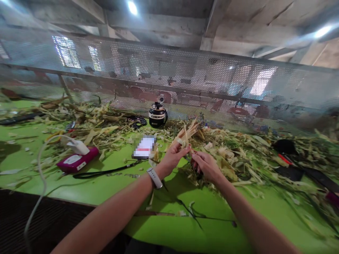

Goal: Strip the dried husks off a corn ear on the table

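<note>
A bundle of dry, straw-coloured husk strips (191, 129) is in my left hand (174, 152), which is closed around it above the table. Its frayed ends point up and away to the right. My right hand (205, 164) is closed in a pinch by the lower end of the bundle, close to my left thumb. The small piece between those fingertips is partly hidden and I cannot tell what it is. Loose husks and leaf scraps (227, 165) lie under and beside my right hand. A phone (144, 146) with a lit, blurred screen lies left of my left hand.
Scraps of leaf (97, 121) are strewn across the green table (106, 190). A black bottle marked ENERGY (156, 115) stands at the back before a perforated metal screen (185, 84). On the left, a purple power strip (78, 160) holds a white plug with a cable.
</note>
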Available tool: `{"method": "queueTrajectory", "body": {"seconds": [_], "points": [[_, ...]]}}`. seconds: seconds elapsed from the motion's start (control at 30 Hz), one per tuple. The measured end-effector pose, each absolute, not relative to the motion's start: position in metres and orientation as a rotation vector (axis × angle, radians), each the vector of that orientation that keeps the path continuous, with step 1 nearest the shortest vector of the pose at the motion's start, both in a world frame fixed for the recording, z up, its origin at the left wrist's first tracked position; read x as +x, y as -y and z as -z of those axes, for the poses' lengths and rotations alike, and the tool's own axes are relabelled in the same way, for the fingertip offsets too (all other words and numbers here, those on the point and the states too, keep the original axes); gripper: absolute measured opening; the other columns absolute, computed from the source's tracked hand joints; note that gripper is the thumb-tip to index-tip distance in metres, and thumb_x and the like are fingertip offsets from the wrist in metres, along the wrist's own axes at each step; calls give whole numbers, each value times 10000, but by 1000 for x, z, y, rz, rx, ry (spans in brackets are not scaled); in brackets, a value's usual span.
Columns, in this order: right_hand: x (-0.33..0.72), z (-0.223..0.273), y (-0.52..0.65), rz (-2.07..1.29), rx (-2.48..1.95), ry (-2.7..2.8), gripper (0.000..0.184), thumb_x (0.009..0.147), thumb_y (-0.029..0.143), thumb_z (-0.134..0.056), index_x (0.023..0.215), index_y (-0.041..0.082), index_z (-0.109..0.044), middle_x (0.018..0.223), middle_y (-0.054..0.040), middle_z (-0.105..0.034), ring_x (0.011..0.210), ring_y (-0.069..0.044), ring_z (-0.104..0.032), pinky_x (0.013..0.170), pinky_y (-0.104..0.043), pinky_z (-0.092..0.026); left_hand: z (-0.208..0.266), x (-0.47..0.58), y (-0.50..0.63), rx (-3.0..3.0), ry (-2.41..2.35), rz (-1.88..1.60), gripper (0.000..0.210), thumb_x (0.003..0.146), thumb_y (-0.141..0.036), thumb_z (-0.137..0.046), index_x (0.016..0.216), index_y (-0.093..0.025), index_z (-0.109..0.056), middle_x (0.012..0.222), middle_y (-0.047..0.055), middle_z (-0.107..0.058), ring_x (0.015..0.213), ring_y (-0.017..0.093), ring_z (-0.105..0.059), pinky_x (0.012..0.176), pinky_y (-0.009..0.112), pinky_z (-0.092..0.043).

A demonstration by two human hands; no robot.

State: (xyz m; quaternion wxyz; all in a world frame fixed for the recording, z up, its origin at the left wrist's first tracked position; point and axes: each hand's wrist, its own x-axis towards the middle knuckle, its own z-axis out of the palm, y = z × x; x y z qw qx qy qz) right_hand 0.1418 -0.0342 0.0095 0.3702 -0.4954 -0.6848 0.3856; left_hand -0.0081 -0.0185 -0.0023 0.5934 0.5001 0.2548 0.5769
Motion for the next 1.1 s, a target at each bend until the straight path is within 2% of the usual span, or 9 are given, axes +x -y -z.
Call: {"method": "queueTrajectory", "body": {"seconds": [0.13, 0.3, 0.37, 0.53, 0.63, 0.73, 0.87, 1.1], "points": [[139, -5, 30, -1106, -1187, 1709, 411, 746, 581, -484, 648, 183, -511, 461, 44, -516, 326, -66, -388, 340, -196, -272, 2, -7, 19, 1098, -583, -1361, 364, 627, -301, -748, 952, -167, -656, 868, 24, -685, 808, 129, -586, 819, 264, -425], [137, -10, 30, -1038, -1119, 1657, 405, 703, 574, -562, 593, 192, -485, 385, 80, -400, 333, -59, -333, 350, -198, -268, -1, -5, 19, 936, -569, -1379, 336, 552, -273, -787, 844, -155, -670, 829, 21, -692, 750, 114, -595, 769, 246, -442], [136, -10, 32, -1058, -1105, 1616, 409, 696, 578, -573, 593, 190, -494, 386, 80, -399, 336, -59, -325, 352, -201, -265, -1, -5, 18, 886, -565, -1381, 316, 544, -265, -789, 808, -151, -659, 799, 21, -688, 738, 113, -595, 748, 239, -446], [130, -6, 36, -1294, -1081, 1535, 348, 699, 521, -609, 713, 176, -562, 571, 25, -588, 395, -68, -435, 387, -204, -321, 4, -3, 14, 899, -535, -1421, 304, 663, -290, -709, 934, -185, -620, 933, 45, -674, 851, 133, -592, 776, 241, -436], [128, -3, 38, -1340, -1054, 1496, 292, 717, 461, -602, 753, 172, -584, 661, -4, -639, 451, -84, -490, 422, -210, -351, 10, -1, 16, 1014, -512, -1363, 268, 748, -337, -624, 965, -181, -599, 944, 53, -653, 860, 147, -575, 766, 255, -433], [127, -2, 38, -1344, -1015, 1427, 298, 760, 469, -550, 731, 174, -578, 650, -5, -632, 459, -92, -490, 421, -216, -328, 10, 2, 24, 1108, -538, -1321, 241, 794, -377, -557, 904, -165, -588, 863, 38, -623, 824, 150, -548, 746, 266, -427], [124, -4, 40, -1341, -1009, 1418, 299, 735, 467, -599, 679, 177, -551, 558, 29, -561, 436, -81, -437, 422, -213, -293, 2, 1, 36, 1180, -606, -1358, 213, 773, -369, -579, 820, -161, -572, 799, 9, -573, 818, 136, -508, 776, 250, -405], [124, -3, 39, -1297, -1022, 1488, 332, 723, 492, -592, 647, 184, -493, 491, 64, -476, 386, -58, -371, 388, -199, -268, -3, 1, 37, 1187, -643, -1352, 234, 752, -395, -597, 770, -165, -555, 723, -9, -542, 739, 129, -487, 722, 251, -399]]}}
